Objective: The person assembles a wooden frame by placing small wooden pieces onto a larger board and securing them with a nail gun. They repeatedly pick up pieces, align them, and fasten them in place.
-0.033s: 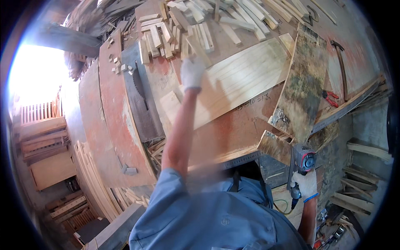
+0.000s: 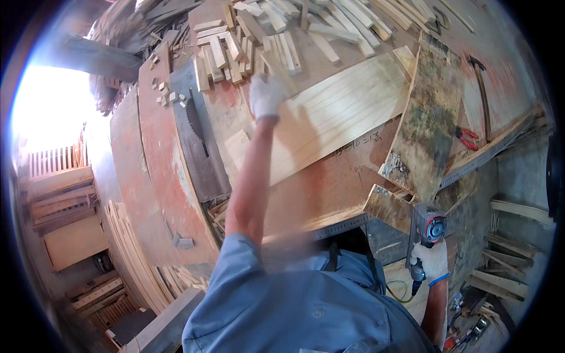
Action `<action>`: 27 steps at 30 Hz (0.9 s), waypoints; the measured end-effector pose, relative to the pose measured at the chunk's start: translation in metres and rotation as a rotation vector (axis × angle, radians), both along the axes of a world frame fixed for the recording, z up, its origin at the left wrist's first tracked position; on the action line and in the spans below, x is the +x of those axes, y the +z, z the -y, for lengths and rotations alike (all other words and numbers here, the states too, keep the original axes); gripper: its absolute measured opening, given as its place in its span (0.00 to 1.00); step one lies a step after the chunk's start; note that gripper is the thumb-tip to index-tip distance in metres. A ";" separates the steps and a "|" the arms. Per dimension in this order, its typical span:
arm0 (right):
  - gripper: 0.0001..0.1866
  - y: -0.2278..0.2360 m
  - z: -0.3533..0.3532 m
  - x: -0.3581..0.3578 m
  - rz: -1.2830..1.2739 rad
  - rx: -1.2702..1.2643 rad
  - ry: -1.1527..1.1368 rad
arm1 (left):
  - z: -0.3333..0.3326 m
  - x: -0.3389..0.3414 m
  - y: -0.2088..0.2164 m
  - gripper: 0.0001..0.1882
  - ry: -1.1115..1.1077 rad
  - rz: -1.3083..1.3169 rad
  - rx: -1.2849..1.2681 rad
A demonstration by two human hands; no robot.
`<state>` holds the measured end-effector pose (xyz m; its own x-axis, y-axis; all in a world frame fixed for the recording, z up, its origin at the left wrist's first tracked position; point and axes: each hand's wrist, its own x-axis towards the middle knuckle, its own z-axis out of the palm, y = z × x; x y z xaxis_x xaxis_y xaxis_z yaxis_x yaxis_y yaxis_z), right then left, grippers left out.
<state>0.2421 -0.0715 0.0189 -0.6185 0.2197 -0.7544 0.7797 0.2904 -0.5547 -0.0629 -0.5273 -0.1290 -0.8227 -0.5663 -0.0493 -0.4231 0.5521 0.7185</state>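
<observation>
My left hand (image 2: 266,97), in a white glove, reaches out over the workbench beside short cut wooden blocks (image 2: 219,53) and a pale wood strip (image 2: 278,72). Blur hides its fingers, so whether it grips anything does not show. Just to its right, a wide planed board (image 2: 353,106) lies on the bench. My right hand (image 2: 434,262), also gloved, is wrapped round the handle of an air nail gun (image 2: 428,223), held at the bench's front edge. Close to that tool is a stained box-like wooden piece (image 2: 388,206).
A stained plank (image 2: 426,117) crosses the bench at the right, with red-handled pliers (image 2: 467,139) and a hammer (image 2: 485,100) beyond it. A saw blade (image 2: 194,123) rises from a metal plate at the left. Long strips (image 2: 353,23) are heaped at the back.
My left hand has shifted slightly farther away and to the left. My right hand and the nail gun stay in place.
</observation>
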 end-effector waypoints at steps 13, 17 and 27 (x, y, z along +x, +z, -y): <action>0.11 -0.012 -0.010 0.010 0.148 0.124 0.066 | 0.085 -0.071 -0.036 0.12 -0.249 -0.026 0.353; 0.10 -0.011 0.000 0.000 0.114 0.153 0.118 | 0.047 0.025 -0.003 0.13 -0.183 -0.294 0.703; 0.15 0.004 0.000 0.026 -0.051 0.027 -0.244 | -0.111 0.252 -0.011 0.20 -0.093 0.211 0.825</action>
